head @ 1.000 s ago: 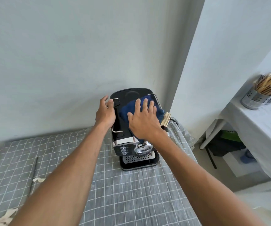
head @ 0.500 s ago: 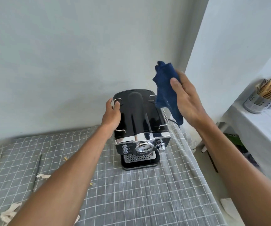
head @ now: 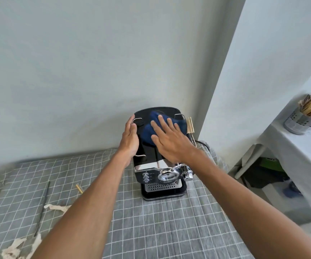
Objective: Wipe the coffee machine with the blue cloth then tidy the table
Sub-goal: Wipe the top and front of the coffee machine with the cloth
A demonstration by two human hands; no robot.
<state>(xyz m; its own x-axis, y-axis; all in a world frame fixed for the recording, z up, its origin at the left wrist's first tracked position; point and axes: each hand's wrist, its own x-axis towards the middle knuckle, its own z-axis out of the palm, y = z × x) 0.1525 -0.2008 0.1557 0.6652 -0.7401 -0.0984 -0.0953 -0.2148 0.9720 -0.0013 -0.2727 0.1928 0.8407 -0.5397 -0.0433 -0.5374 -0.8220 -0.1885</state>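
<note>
Right hand [head: 171, 141], fingers flat and spread, presses the blue cloth [head: 166, 126] on the coffee machine [head: 158, 165] top, near the bench's far right corner; left hand [head: 130, 139], fingers straight, braces its left side.

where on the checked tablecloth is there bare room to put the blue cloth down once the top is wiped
The widest bare patch of checked tablecloth lies in front of the coffee machine, between the two forearms. The left side is crowded: a thin dark rod, torn paper scraps and a small wooden stick. Right of the machine only a narrow strip remains before the table's edge.
</note>
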